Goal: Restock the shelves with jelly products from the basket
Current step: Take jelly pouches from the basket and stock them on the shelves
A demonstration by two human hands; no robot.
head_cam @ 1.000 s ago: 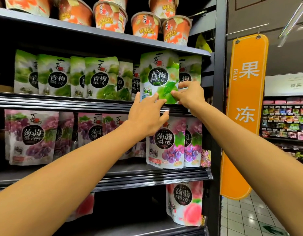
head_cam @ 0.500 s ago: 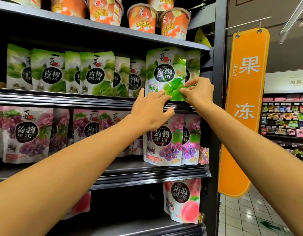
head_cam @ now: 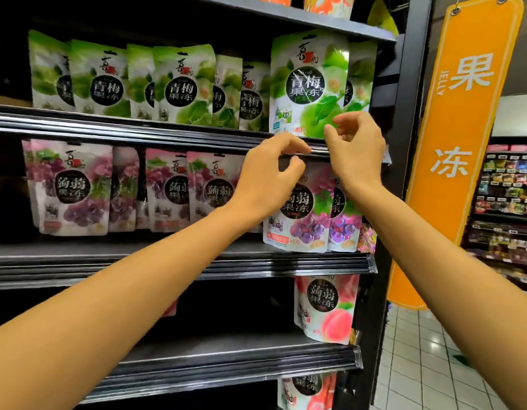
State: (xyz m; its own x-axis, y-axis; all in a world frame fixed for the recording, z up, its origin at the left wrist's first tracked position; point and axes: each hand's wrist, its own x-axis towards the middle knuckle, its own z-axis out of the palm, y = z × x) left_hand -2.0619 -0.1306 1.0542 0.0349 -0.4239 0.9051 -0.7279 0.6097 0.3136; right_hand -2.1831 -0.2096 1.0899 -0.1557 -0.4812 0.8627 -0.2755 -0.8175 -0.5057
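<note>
A green plum jelly pouch (head_cam: pixel 308 84) stands upright at the right end of the second shelf (head_cam: pixel 138 128), in front of another green pouch. My left hand (head_cam: pixel 268 179) hovers just below the shelf rail, fingers loosely curled, holding nothing. My right hand (head_cam: pixel 355 152) is beside it, in front of the pouch's lower right corner; its fingers are loosely bent and hold nothing. The basket is out of view.
More green pouches (head_cam: pixel 182 87) line the same shelf to the left. Purple grape pouches (head_cam: pixel 303 223) fill the shelf below, and a peach pouch (head_cam: pixel 324 309) stands lower down. An orange jelly sign (head_cam: pixel 457 113) hangs to the right of the black upright.
Both hands have let go of the green pouch's lower edge and drawn back and down a little, and their fingers have curled. The pouch stays standing on the shelf.
</note>
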